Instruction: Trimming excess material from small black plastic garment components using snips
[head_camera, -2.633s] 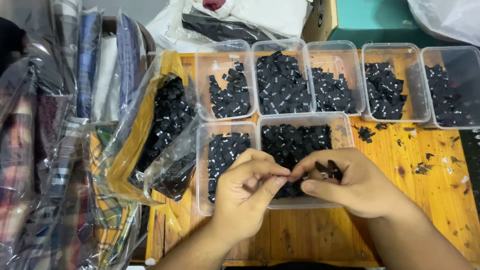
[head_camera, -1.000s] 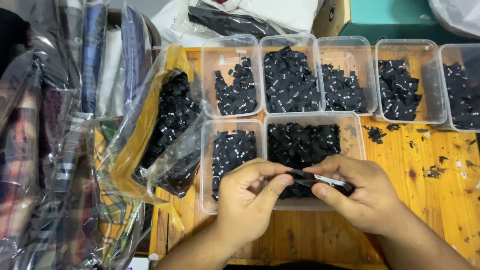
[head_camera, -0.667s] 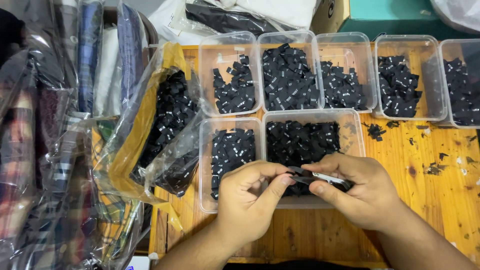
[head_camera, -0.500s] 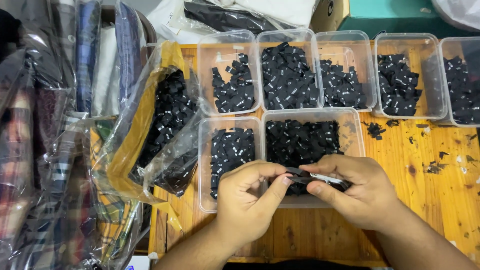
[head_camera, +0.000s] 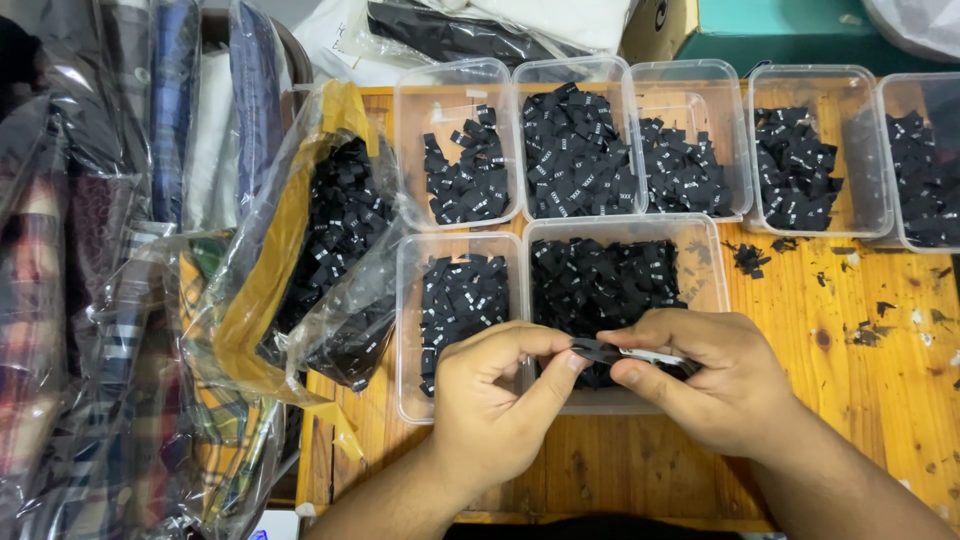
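Note:
My left hand (head_camera: 495, 400) and my right hand (head_camera: 715, 385) meet over the near edge of a clear plastic tub (head_camera: 712, 262) full of small black fabric labels. Between the fingertips of both hands is one black label (head_camera: 598, 350). The right hand also grips a thin silver tool (head_camera: 650, 355), its tip at the label. A smaller tub (head_camera: 410, 330) of the same labels stands just left of the hands.
Several more clear tubs of black labels line the back of the wooden table (head_camera: 880, 370), such as one at the left (head_camera: 410, 130). A plastic bag of labels (head_camera: 320, 250) lies at the left, beside bagged clothes (head_camera: 90, 300). Black scraps (head_camera: 750, 258) dot the table at the right.
The hands stay joined over the tub; the fingers have shifted slightly on the label, and the silver tool came into view in the right hand.

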